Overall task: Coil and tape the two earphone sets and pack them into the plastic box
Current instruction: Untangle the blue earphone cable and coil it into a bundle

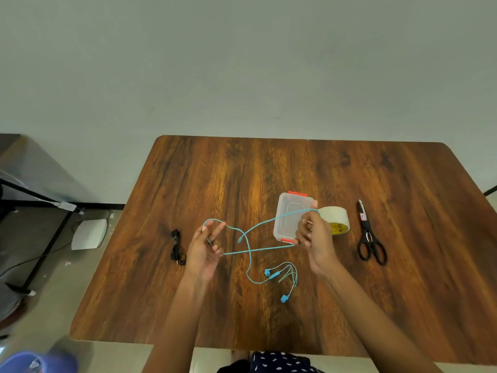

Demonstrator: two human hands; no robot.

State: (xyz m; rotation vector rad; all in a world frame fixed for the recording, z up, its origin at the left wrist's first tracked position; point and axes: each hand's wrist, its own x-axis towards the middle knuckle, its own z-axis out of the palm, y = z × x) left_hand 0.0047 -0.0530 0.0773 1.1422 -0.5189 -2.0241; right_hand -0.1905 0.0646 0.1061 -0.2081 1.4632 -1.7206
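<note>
The blue earphone cable (258, 250) is stretched in loops between both hands above the wooden table (269, 168). My left hand (205, 247) has the cable looped over its raised fingers. My right hand (314, 232) holds the other loop over its thumb and fingers, in front of the clear plastic box (289, 211) with red clips. The blue earbuds (282, 284) lie on the table near me. The black earphone set (177, 247) lies bundled left of my left hand. A roll of cream tape (336, 220) stands behind my right hand.
Black scissors (369, 239) lie shut on the right side of the table. Left of the table, on the floor, are a white flat device (90, 234), cables and a black stand. A blue object (40, 363) sits at the bottom left corner.
</note>
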